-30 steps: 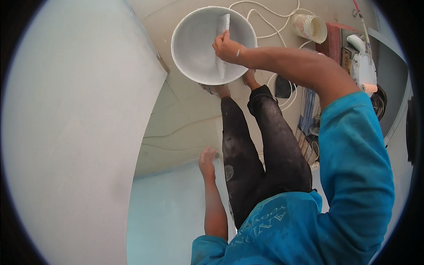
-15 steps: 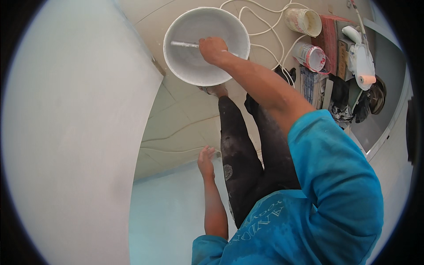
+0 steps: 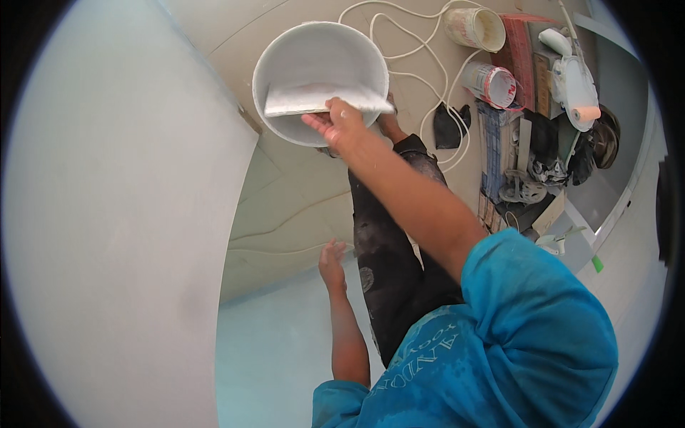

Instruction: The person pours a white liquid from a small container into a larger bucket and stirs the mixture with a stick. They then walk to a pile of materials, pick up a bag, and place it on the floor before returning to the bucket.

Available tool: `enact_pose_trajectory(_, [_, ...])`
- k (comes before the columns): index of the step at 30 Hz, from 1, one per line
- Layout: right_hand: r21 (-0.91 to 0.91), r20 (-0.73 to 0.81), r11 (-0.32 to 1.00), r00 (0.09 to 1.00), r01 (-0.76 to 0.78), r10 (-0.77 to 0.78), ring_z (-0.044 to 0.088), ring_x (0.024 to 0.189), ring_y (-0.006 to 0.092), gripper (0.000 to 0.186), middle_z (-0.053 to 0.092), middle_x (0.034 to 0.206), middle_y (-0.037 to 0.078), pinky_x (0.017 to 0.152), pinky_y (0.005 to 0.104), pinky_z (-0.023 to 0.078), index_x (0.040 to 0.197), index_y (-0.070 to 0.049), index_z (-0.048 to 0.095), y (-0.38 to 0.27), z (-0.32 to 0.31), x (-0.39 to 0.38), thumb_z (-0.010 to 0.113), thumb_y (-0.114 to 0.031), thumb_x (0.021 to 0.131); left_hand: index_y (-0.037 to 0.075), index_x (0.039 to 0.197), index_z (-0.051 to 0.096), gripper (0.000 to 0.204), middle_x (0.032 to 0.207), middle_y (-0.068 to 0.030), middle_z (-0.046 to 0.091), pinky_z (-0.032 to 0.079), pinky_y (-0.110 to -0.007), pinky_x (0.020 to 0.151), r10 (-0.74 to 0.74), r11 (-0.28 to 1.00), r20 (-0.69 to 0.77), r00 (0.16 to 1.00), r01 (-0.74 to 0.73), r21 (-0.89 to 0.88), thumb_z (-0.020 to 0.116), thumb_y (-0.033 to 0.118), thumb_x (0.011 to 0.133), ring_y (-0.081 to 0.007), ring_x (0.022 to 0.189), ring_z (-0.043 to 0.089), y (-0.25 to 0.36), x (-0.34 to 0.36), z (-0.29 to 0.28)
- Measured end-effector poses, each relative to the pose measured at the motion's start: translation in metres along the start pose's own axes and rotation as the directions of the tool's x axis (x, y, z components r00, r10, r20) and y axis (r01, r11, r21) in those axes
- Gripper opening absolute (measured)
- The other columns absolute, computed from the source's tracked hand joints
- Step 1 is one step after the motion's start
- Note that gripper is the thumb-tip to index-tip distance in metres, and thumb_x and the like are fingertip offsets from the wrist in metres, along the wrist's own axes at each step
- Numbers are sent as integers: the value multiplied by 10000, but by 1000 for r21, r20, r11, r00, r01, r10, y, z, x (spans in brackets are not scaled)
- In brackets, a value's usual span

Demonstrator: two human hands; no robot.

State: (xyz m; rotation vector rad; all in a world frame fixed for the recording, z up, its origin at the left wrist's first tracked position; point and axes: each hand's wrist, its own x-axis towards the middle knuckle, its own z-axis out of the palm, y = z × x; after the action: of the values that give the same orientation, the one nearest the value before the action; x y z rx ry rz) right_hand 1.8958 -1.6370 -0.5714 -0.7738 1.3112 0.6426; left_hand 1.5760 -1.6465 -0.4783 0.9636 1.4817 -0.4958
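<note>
My right hand (image 3: 340, 123) grips a long, flat, white-coated blade tool (image 3: 292, 100) near its middle, held crosswise over the near half of a large round whitish-grey basin (image 3: 317, 53). The tool's right end sticks out past the basin's rim, and my fingertips curl round its lower edge. Lower down, beside my dark-trousered left leg, my left hand (image 3: 332, 265) hangs with its fingers loosely bent and apart, holding nothing. My bare feet are partly hidden behind the basin.
A white wall (image 3: 114, 214) fills the left side. Loops of pale cable (image 3: 437, 63) lie on the tiled floor. At right are a stained bucket (image 3: 464, 30), a red-and-white bucket (image 3: 478, 82), stacked boxes (image 3: 521, 60), a roller tray (image 3: 576, 82), an orange roller (image 3: 585, 113) and dark bags.
My right hand has turned the tool so its broad white face now shows, and has drawn it toward the basin's near rim. The view has shifted slightly; my left hand hangs as before.
</note>
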Motion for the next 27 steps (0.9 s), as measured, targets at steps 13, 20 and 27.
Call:
enact_pose_trajectory(13, [153,-156,985,986,83,-59,589,847,318,311,466,1060,209,751,429,567,1135,96,348,18,12,36,398,24,836,-35,1198,463,447,1023,-155,604,423,-334,867,52,998,-5,999,-52,21,374,320,942,-226,982,575,10,4,-2])
enact_pose_trajectory(20, [-658,-5,726,963,200,-270,645,697,269,272,597,921,198,641,346,565,1020,95,500,-7,1,87,489,19,759,-35,1192,464,441,1020,-152,603,429,-327,854,51,999,-13,999,-51,7,369,317,942,-227,972,577,4,5,-9])
enact_pose_trajectory(27, [-785,479,-525,859,327,-181,660,709,245,239,654,794,144,621,342,513,886,44,623,-33,36,85,544,-86,701,-30,1181,470,435,1028,-160,598,427,-325,858,40,999,-9,999,-40,-5,376,321,941,-227,972,579,-1,6,-2])
